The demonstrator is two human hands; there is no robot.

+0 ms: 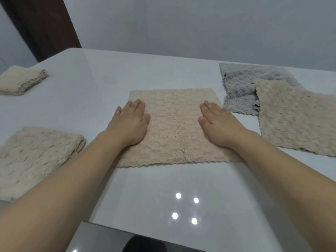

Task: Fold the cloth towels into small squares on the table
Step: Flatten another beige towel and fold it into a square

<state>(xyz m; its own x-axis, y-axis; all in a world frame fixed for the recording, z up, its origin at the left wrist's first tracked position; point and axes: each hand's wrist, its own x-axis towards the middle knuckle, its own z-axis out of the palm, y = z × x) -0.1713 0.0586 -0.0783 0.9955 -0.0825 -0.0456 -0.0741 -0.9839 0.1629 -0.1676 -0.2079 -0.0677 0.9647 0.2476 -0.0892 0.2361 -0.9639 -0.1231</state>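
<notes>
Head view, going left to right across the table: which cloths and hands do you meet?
Folded beige towel → left hand → flat beige towel beneath both hands → right hand → unfolded beige towel at right.

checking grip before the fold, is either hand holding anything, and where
Nothing is held. The left hand and right hand lie flat, fingers straight, on the side edges of the middle towel.

No readable text, labels or numbers anywhere.
</notes>
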